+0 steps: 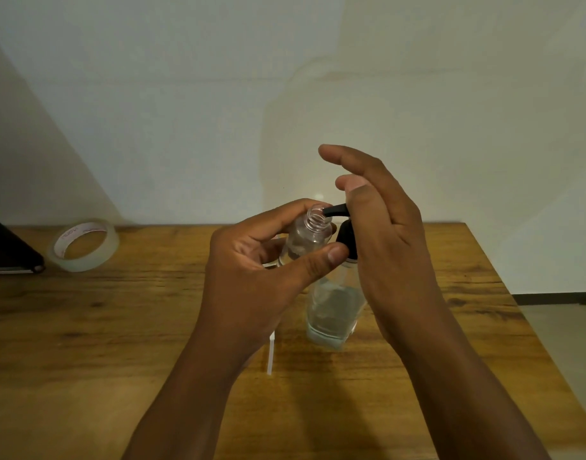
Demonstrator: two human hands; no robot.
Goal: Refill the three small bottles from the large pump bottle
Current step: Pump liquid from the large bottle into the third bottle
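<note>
1. Head view: small bottle point(307, 234), uncapped, gripped in curled left hand point(251, 270), mouth held at black pump spout point(334, 210).
2. Right hand point(384, 240), fingers relaxed, rested on pump head of large bottle point(334, 307).
3. Large bottle stood on wooden table point(85, 327); tape roll point(84, 244) far left.

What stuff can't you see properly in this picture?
- Head view: the other two small bottles, hidden or out of frame.
- Top of black pump: under the right hand.
- Small clear bottle: base hidden by the left hand.
- Dark object: cut off by the left edge.
</note>
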